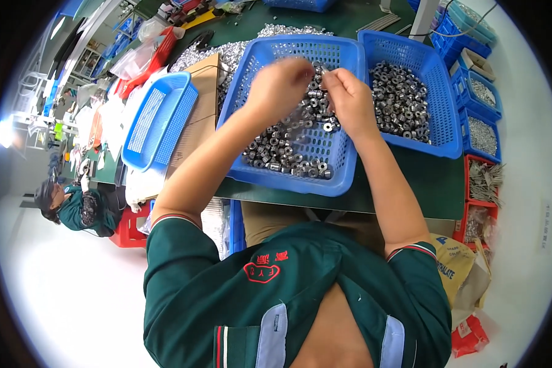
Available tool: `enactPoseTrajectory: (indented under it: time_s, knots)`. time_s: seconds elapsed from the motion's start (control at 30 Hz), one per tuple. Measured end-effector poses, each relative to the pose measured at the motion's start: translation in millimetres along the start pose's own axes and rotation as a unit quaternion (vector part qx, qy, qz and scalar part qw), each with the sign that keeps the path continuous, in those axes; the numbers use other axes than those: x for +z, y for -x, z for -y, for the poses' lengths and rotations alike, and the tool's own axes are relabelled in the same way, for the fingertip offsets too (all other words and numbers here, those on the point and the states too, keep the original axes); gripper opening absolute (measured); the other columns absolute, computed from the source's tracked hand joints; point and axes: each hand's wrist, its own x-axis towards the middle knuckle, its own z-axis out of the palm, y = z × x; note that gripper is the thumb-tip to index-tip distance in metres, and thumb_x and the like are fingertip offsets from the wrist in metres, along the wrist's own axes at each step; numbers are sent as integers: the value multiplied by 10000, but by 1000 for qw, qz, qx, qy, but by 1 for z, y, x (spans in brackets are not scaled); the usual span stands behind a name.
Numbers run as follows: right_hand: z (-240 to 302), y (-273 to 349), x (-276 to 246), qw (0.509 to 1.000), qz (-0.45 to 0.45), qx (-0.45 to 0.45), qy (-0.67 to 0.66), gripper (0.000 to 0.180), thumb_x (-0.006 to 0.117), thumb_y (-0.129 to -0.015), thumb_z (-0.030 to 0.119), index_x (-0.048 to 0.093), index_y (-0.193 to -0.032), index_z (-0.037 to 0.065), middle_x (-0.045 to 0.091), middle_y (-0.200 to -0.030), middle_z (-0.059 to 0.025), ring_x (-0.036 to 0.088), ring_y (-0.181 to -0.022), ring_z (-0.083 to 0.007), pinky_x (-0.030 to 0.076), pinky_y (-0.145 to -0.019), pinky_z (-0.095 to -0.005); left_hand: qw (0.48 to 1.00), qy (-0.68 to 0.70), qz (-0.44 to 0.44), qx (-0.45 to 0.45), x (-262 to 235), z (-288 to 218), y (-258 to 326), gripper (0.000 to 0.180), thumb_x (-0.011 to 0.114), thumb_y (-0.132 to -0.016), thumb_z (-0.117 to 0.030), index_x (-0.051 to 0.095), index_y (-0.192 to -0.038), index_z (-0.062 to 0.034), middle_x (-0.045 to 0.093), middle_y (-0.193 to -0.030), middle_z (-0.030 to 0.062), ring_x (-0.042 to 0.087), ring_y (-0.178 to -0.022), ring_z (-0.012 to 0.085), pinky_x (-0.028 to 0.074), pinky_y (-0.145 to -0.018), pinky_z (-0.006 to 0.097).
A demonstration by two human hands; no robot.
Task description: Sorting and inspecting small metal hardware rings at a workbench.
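A blue plastic basket (343,178) sits in front of me on the table, holding many small, shiny metal rings (273,150). Above its far part, my left hand (281,89) is curled closed and blurred by motion; what its fingers hold, if anything, is hidden. Beside it, over the basket's right side, my right hand (351,101) pinches thumb and fingers together on a small metal piece (325,72), mostly covered by the fingertips. Just to the right stands a second blue basket (441,126) with more metal rings (398,101) inside.
An empty blue basket (181,119) rests on cardboard (196,116) at the left. Loose shiny parts (230,55) are heaped behind it on the green table (349,199). Blue and red bins (478,199) line the right wall. A co-worker (83,205) sits far left.
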Motion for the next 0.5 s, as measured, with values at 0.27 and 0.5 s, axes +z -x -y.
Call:
enactPoseTrajectory:
  time_s: [0.27, 0.5]
  knots:
    - [-3, 5, 4, 995, 31, -50, 86, 250, 596, -899, 250, 586, -802, 20, 537, -573, -149, 519, -497, -211, 400, -499, -346, 887, -231, 388, 95, 37, 9, 60, 189, 637, -723, -89, 604, -909, -91, 644, -831, 118, 669, -791, 307, 533, -624, 426]
    - [5, 13, 5, 991, 71, -60, 100, 252, 603, -893, 248, 617, -837, 3, 589, -626, -151, 569, -540, -213, 427, -523, -329, 965, -13, 261, -16, 35, 22, 48, 156, 615, -816, -175, 607, -903, -46, 662, -815, 116, 661, -810, 287, 502, -698, 420]
